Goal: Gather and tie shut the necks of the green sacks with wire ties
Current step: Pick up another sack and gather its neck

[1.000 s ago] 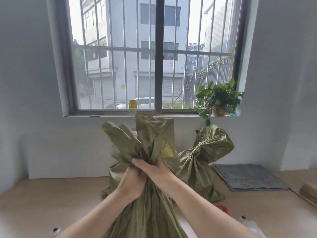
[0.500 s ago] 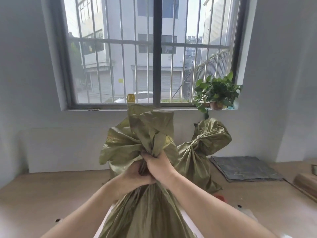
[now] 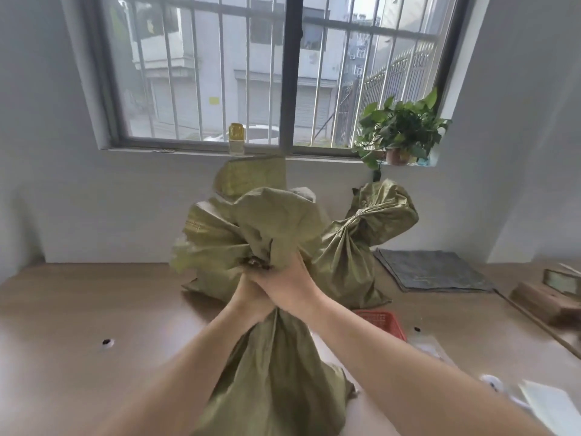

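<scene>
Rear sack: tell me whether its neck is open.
No, the rear sack is cinched tight at its neck, with its top flaring out above.

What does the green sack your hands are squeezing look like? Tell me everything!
The front sack looks like olive-green woven plastic, crinkly and a little shiny. It stands upright on the table, with its body pleated up into a bunched neck. The left hand and right hand both squeeze that neck. Above them the top flares out in floppy folds. Something small and dark shows at the neck, too unclear to name.
</scene>
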`<move>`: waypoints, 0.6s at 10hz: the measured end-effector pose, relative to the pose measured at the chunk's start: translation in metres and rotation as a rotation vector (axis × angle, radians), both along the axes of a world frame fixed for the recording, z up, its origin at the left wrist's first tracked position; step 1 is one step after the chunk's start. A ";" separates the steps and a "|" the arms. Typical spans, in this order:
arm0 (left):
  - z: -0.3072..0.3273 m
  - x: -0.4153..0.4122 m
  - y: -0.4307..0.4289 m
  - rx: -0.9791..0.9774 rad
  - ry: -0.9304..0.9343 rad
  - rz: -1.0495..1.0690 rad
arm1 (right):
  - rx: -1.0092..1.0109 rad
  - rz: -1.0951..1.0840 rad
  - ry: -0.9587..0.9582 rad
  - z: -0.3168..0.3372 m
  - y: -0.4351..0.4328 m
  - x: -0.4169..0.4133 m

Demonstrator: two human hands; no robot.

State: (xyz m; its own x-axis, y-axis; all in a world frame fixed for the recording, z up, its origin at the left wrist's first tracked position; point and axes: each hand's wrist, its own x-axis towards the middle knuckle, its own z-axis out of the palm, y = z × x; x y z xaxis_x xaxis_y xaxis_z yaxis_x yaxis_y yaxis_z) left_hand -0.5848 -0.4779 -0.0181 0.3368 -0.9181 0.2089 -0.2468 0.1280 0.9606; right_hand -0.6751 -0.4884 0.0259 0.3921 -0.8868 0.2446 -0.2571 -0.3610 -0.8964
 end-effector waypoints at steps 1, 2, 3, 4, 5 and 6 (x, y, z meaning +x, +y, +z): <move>-0.017 -0.032 0.004 -0.081 0.059 0.097 | 0.101 0.058 -0.071 -0.016 0.004 -0.007; -0.051 -0.038 0.011 -0.003 0.082 0.209 | -0.025 -0.055 -0.162 -0.023 0.019 0.003; -0.094 -0.030 0.019 0.073 0.074 0.157 | -0.044 0.004 -0.189 -0.026 0.024 0.009; -0.119 -0.024 0.022 0.118 0.111 0.180 | -0.015 0.091 -0.243 -0.024 0.023 0.011; -0.135 -0.026 0.019 0.108 0.180 0.202 | -0.003 0.121 -0.173 -0.028 0.026 0.015; -0.159 -0.026 0.015 0.138 0.283 0.196 | 0.066 0.114 -0.201 -0.037 0.016 0.012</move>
